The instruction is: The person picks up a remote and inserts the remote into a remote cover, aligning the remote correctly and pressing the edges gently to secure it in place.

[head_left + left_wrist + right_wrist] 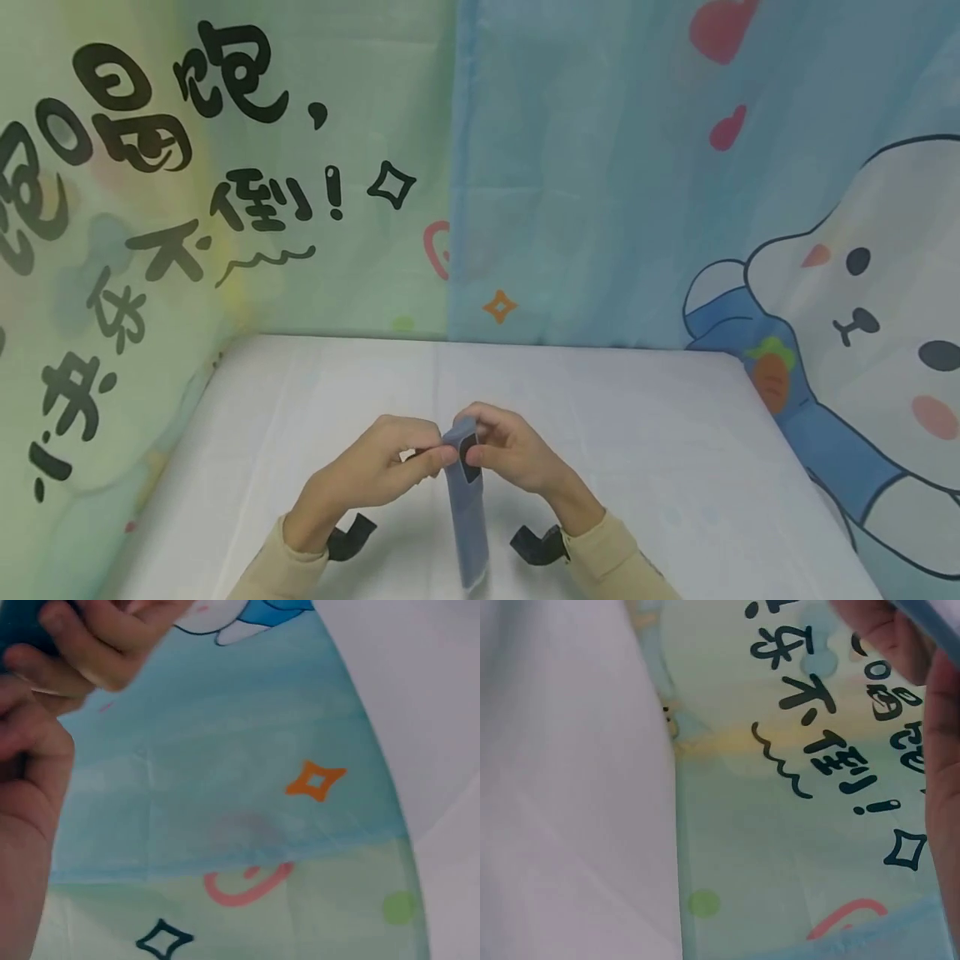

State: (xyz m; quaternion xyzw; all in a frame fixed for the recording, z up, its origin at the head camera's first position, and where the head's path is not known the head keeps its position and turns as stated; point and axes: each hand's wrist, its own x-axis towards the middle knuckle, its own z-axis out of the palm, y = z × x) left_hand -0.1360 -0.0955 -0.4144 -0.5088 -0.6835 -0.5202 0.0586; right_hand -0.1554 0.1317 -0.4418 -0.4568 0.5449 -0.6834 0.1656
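Observation:
A flat blue-grey object [468, 517] stands nearly edge-on in the head view, long and narrow, with a dark patch near its top; its exact kind is unclear. My left hand [390, 467] pinches its upper left side between thumb and fingers. On the other side, my right hand [517, 450] grips the top, with the thumb by the dark patch. In the left wrist view, a dark teal part of the object [22, 630] shows beside the fingers. A blue edge of the object [930, 622] crosses the right wrist view's top corner.
Both hands are above a white-covered table [637, 450]. A printed curtain [570, 208] stands behind it and along the left side, with lettering and a cartoon animal. Black straps [536, 546] hang at both wrists, below beige sleeves [618, 558].

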